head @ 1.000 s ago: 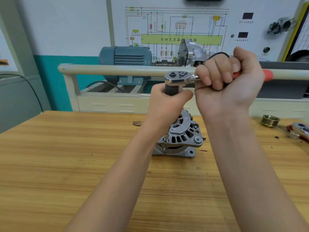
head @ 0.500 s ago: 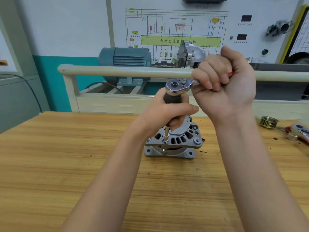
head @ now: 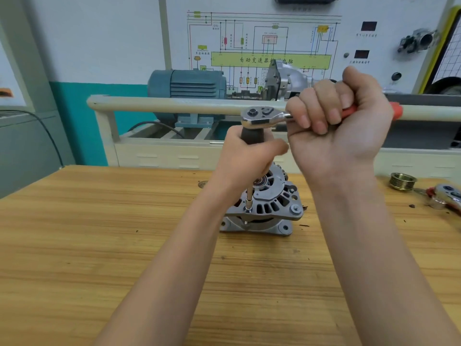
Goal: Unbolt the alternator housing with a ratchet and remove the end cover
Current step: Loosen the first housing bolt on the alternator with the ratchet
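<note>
Unbolting is judged to be under way and far from finished: the alternator [head: 262,208] is stood on the wooden worktop [head: 99,245] between the forearms, its slotted end cover [head: 274,198] is seated on the housing, and a bolt head [head: 295,209] is seen in place on the right-hand ear. The ratchet [head: 264,117] is carried on a long extension [head: 249,199] whose socket is set on a bolt at the near-left edge of the cover. The grip of the left hand [head: 245,158] is wrapped round the dark collar just under the ratchet head, and the grip of the right hand [head: 336,116] is clenched round the red handle. The remaining bolts and the lifting of the cover are left to do. Against the frame half a second earlier, the handle is swung out to the right, so that its red end is shown past the fist, as it was a full second earlier. A brass pulley [head: 403,180] and a second ratchet [head: 446,194] are laid at the right edge.
</note>
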Tool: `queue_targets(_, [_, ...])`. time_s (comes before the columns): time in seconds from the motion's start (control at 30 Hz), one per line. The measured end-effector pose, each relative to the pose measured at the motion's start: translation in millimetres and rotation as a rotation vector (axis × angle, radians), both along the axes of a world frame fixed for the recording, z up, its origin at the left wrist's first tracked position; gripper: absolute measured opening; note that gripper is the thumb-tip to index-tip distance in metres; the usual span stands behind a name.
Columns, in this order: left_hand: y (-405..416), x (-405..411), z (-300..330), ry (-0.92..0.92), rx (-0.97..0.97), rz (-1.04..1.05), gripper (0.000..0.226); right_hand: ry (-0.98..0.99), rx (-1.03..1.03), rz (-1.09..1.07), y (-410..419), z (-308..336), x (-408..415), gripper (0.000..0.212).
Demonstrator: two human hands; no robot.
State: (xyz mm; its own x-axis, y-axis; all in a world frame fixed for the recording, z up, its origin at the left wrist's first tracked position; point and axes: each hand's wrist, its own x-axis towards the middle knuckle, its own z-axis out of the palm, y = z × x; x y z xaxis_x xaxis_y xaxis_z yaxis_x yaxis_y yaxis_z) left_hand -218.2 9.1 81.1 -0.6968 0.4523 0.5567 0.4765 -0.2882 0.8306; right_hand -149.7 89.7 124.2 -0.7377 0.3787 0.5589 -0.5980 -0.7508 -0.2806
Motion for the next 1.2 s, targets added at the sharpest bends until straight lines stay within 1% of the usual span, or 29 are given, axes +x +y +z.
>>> queue_targets(0.1, [-10.7, -0.7, 0.5, 0.115, -0.149, -0.194, 0.037, -0.015, 0.039, 0.215, 13.7, 1.3, -1.1, 0.044])
queue_targets(0.17, [-11.8, 0.3, 1.1, 0.110, -0.165, -0.225, 0.039, -0.010, 0.037, 0.288, 16.0, 0.7, -1.6, 0.041])
queue_targets(0.2, [-10.6, 1.0, 1.5, 0.090, -0.148, -0.213, 0.042, -0.010, 0.021, 0.290, 15.4, 0.5, -2.0, 0.041])
queue_targets(0.27, [-4.0, 2.6, 1.2, 0.035, -0.078, -0.118, 0.044, -0.014, -0.044, 0.216, 12.1, 0.6, -2.2, 0.043])
queue_targets(0.37, [10.9, 7.7, -1.2, -0.055, 0.084, 0.140, 0.045, -0.002, -0.127, -0.023, 1.8, -0.9, 0.5, 0.046])
queue_targets(0.43, [18.6, 11.2, -3.5, -0.085, 0.204, 0.272, 0.052, 0.008, -0.129, -0.150, -8.4, -2.9, 3.4, 0.045])
queue_targets(0.47, [20.4, 11.4, -4.5, -0.099, 0.247, 0.305, 0.057, 0.015, -0.119, -0.190, -13.4, -4.0, 4.0, 0.045])
queue_targets(0.53, [20.6, 8.4, -5.4, -0.123, 0.284, 0.313, 0.057, 0.035, -0.087, -0.218, -19.6, -5.7, 3.7, 0.045])
queue_targets(0.57, [18.8, 6.6, -5.3, -0.127, 0.272, 0.297, 0.053, 0.042, -0.070, -0.203, -19.5, -5.5, 2.9, 0.045])
queue_targets(0.63, [12.5, 3.7, -4.0, -0.094, 0.200, 0.218, 0.036, 0.038, -0.039, -0.117, -11.7, -3.1, 0.4, 0.048])
queue_targets(0.7, [4.8, 0.1, -3.4, -0.003, 0.083, 0.060, 0.029, 0.017, -0.015, 0.029, 1.8, 0.5, -1.8, 0.049])
queue_targets(0.8, [-4.6, -0.5, -2.3, 0.117, -0.100, -0.203, 0.038, 0.010, 0.000, 0.301, 16.1, 1.1, -3.6, 0.044])
queue_targets(0.87, [-5.4, 0.9, -1.2, 0.115, -0.141, -0.237, 0.042, 0.013, -0.023, 0.363, 18.1, -0.4, -4.7, 0.043])
queue_targets(0.93, [-1.7, 1.7, -0.5, 0.068, -0.089, -0.147, 0.042, 0.004, -0.063, 0.289, 15.2, -0.9, -5.2, 0.045])
queue_targets(1.0, [4.7, 2.5, -0.4, -0.022, 0.017, 0.008, 0.038, 0.003, -0.107, 0.117, 8.5, -1.3, -3.9, 0.047])
queue_targets(1.07, [12.4, 4.7, -1.7, -0.090, 0.126, 0.171, 0.039, 0.014, -0.118, -0.046, -1.6, -2.8, -0.8, 0.048])
queue_targets(1.13, [17.8, 7.3, -3.2, -0.096, 0.202, 0.284, 0.043, 0.030, -0.106, -0.145, -11.4, -4.6, 1.7, 0.045])
queue_targets(1.2, [18.2, 7.0, -3.7, -0.087, 0.213, 0.308, 0.044, 0.039, -0.084, -0.184, -15.4, -5.5, 2.2, 0.043])
